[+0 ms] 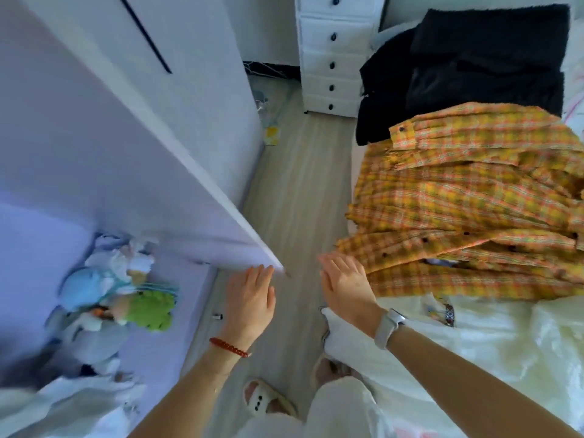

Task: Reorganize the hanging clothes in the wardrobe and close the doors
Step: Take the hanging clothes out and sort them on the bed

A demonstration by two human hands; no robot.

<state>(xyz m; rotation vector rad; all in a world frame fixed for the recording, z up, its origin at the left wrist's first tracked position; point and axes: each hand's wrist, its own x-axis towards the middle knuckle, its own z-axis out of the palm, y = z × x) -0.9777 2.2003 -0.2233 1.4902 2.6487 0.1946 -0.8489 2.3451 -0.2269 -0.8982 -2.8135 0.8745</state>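
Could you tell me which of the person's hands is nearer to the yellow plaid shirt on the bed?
The right hand: it hovers beside the yellow plaid shirt, by its lower edge. The left hand is across the floor gap, fingertips at the wardrobe door.

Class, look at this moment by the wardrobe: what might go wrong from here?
1. The left hand touches the door at its edge; its fingers may get pinched on closing.
2. Toys piled at the wardrobe's bottom might block the door.
3. The shirt lies on the bed, unhung.
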